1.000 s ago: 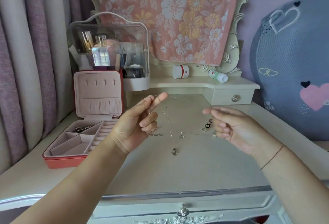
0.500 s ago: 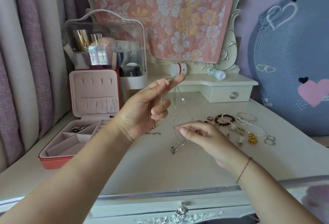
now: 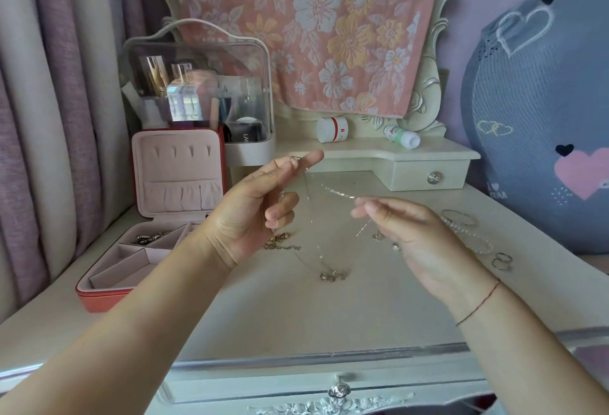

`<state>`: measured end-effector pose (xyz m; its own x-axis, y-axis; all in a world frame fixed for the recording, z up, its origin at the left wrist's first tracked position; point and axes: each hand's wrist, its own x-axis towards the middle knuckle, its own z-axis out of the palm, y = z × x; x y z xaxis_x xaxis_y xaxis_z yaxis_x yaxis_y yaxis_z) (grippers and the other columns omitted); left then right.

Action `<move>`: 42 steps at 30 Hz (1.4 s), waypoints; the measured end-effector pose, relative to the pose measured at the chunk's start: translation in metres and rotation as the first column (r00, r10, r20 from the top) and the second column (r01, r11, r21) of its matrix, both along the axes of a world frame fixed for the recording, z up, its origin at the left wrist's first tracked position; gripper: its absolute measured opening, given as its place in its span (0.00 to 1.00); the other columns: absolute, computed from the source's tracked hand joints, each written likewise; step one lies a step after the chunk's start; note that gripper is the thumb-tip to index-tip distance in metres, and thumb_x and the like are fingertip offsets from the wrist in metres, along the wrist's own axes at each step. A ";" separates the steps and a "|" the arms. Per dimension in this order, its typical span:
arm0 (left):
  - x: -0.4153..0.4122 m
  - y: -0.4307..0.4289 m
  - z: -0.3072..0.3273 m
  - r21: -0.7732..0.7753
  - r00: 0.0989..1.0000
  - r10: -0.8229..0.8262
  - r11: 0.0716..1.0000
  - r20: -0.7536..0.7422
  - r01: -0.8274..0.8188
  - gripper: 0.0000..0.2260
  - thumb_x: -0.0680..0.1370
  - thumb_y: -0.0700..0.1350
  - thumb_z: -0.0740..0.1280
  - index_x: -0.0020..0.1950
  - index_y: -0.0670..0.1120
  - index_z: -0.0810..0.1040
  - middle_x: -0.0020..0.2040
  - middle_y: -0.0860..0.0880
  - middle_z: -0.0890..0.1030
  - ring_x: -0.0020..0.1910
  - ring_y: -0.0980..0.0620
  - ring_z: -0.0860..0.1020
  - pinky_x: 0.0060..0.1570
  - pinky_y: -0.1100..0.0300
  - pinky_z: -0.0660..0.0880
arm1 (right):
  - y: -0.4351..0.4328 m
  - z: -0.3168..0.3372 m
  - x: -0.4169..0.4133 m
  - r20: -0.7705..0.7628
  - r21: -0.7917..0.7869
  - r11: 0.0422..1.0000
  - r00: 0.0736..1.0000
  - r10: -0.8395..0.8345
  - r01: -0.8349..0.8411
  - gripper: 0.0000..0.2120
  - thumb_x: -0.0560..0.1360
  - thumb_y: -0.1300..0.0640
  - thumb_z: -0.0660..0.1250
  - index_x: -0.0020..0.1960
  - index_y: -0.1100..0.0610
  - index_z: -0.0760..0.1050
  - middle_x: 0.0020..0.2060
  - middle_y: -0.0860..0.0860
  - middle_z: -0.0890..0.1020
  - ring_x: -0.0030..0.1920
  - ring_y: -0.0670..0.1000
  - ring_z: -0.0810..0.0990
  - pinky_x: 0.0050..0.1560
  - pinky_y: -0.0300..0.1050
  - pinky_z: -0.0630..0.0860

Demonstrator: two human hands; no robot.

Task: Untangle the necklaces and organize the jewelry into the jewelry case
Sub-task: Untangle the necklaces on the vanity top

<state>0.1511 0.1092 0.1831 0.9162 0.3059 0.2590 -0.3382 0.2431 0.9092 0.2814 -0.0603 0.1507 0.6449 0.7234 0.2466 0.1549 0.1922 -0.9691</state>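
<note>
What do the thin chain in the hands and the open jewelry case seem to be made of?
Thin chain: probably silver-coloured metal, polished; its fine links glint. Jewelry case: coral outer shell looks like smooth faux leather; pale pink lining looks matte and velvety, exact fabric uncertain.

Soft, even daylight, faint shadows, wide-angle bending at the edges (slight motion blur).

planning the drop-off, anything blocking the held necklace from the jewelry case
Nothing visible does. The necklace hangs between the left hand and right hand; the jewelry case sits open left of them, lid up.
</note>
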 end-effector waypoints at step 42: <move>0.009 -0.016 -0.031 0.066 0.978 0.170 0.984 -0.124 -0.163 0.13 0.81 0.32 0.55 0.57 0.44 0.76 0.49 0.46 0.83 0.25 0.54 0.71 0.24 0.64 0.70 | -0.037 0.017 0.012 -0.342 0.313 0.885 0.828 0.445 -0.346 0.16 0.68 0.55 0.70 0.55 0.57 0.80 0.27 0.48 0.67 0.24 0.43 0.63 0.22 0.34 0.64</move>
<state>0.1596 0.0928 0.1523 0.8804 0.4455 0.1629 -0.2490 0.1418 0.9581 0.2935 -0.0975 0.1677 0.3926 0.8920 0.2242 -0.3664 0.3753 -0.8514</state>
